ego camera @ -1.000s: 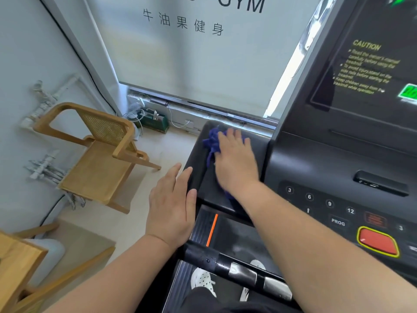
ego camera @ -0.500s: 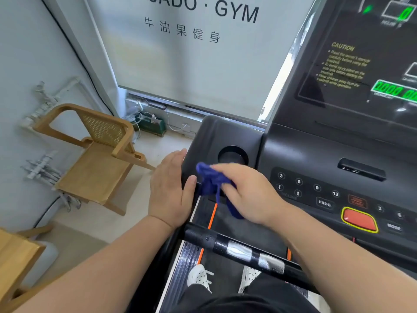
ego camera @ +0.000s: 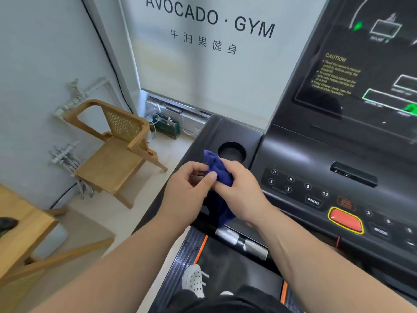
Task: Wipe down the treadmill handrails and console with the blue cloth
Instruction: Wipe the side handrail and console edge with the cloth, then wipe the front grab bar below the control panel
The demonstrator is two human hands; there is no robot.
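Near the cup holder (ego camera: 232, 152) on the console (ego camera: 304, 154), the left hand (ego camera: 187, 193) pinches the cloth (ego camera: 218, 169). The right hand (ego camera: 240, 195) grips it, fingers (ego camera: 235, 167) curled.

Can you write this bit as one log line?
left hand: pinches blue cloth | right hand: holds it | cloth: bunched, near cup holder

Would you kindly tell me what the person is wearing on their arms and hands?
The left hand and right hand are bare, with no gloves or rings visible, and the left forearm and right forearm are uncovered to the frame edge: no sleeves, watch or bands in view.
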